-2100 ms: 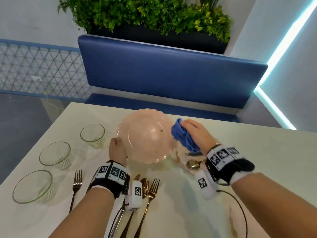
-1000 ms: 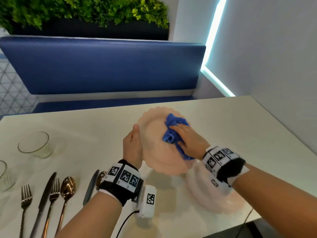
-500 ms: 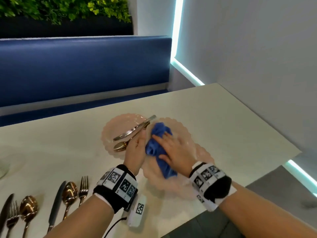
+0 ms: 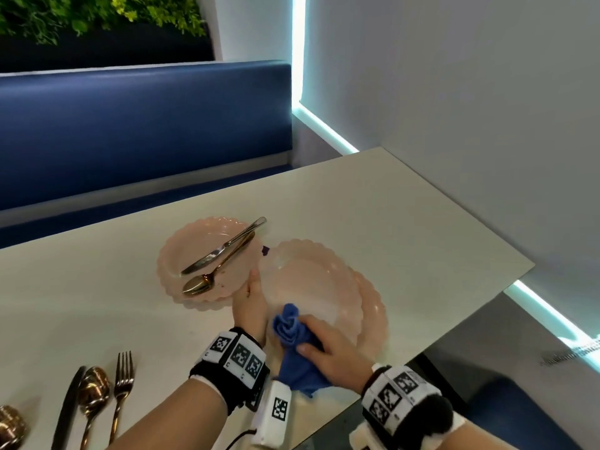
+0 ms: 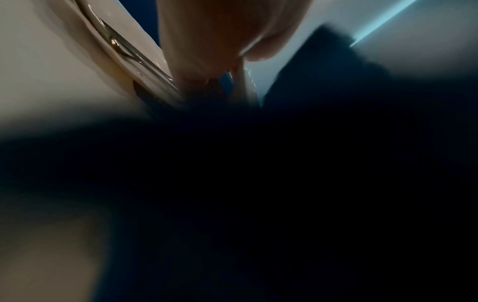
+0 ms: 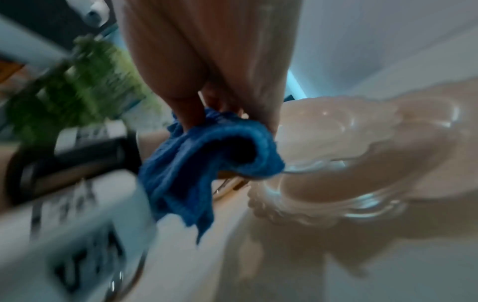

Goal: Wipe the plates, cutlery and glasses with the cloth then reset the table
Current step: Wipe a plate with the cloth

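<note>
My left hand (image 4: 249,303) holds a scalloped pink plate (image 4: 308,280) by its left rim, thumb on top, fingers hidden beneath. The plate sits tilted over a second pink plate (image 4: 375,315) near the table's right front edge. My right hand (image 4: 328,352) grips a bunched blue cloth (image 4: 292,342) against the held plate's near rim. In the right wrist view the cloth (image 6: 207,155) hangs from my fingers (image 6: 186,102) beside the pink plate (image 6: 362,143). The left wrist view is mostly dark.
Left of my hands lies a third pink plate (image 4: 194,241) with a silver knife (image 4: 224,246) and a gold spoon (image 4: 207,279) on it. A fork (image 4: 121,384), spoon (image 4: 92,394) and dark knife (image 4: 68,410) lie at the front left. A blue bench (image 4: 146,125) runs behind the table.
My right hand has dragged the cloth from the middle of the held plate down to its near rim. My left hand keeps its hold on the plate.
</note>
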